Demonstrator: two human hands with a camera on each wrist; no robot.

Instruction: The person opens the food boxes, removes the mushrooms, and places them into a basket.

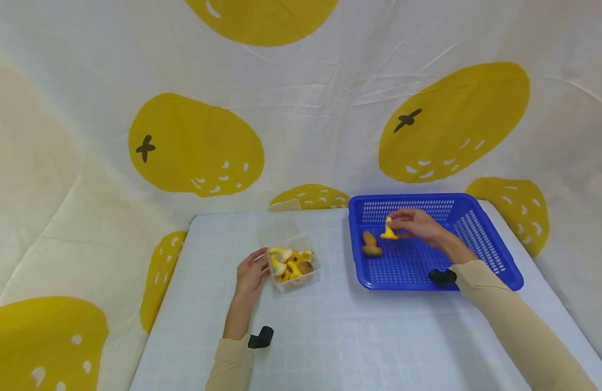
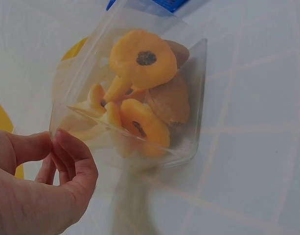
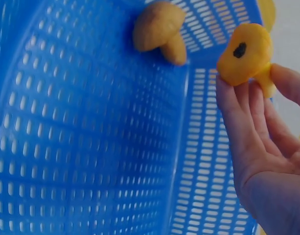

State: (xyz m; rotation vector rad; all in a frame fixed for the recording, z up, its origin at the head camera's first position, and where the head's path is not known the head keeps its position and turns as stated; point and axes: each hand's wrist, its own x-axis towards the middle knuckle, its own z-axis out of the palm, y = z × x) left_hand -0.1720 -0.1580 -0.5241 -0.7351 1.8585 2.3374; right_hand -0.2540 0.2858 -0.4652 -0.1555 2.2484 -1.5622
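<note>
My right hand (image 1: 420,225) pinches a yellow toy mushroom (image 1: 389,232) by its stem, above the left part of a blue plastic basket (image 1: 394,287). In the right wrist view the mushroom's cap (image 3: 255,44) shows a dark spot. A brown mushroom (image 1: 371,251) lies in the basket, below and left of the held one. Farther left, my left hand (image 1: 251,276) grips the left edge of a clear plastic box (image 1: 305,280) between thumb and fingers. Several yellow mushrooms (image 2: 162,49) and brown ones (image 2: 172,100) are heaped inside that box.
Both containers stand on a white table (image 1: 325,336) with a faint grid pattern. Behind it hangs a pale cloth (image 1: 325,136) printed with large yellow fruit shapes. A gap of tabletop separates the box from the basket.
</note>
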